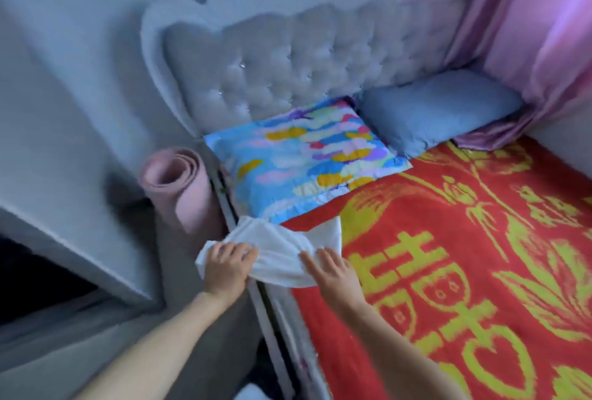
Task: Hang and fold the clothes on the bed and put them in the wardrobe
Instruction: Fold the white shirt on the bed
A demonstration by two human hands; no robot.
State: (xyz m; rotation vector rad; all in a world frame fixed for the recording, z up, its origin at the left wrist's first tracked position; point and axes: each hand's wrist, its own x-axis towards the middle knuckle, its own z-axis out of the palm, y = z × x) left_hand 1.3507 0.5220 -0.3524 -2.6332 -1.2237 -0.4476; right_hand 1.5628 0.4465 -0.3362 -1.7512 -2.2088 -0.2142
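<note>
From my end I see a white garment [282,247] lying across the near left edge of the bed [283,332], just below the near corner of the patterned pillow [304,159]. Its long axis runs left to right across the view, rising a little toward the right. The left end hangs out past the bed's edge. The middle is gathered into creases, and the right end fans out flat on the red blanket [480,287] with its yellow pattern.

My left hand [229,266] is on the overhanging left end, fingers close together and bent down over the fabric, gripping it. The frame is smeared by motion, so I cannot make out where the thumb sits. My right hand [333,271] lies on the garment's lower right part, fingers straight and slightly spread, pointing up and left and pressing the cloth against the blanket. The two hands are apart, with the creased middle of the garment between them.

A blue pillow [439,111] sits right of the patterned one, both against the tufted grey headboard [288,57]. A rolled pink mat [179,188] stands on end beside the bed, and a pink curtain [528,31] hangs at the far right.
</note>
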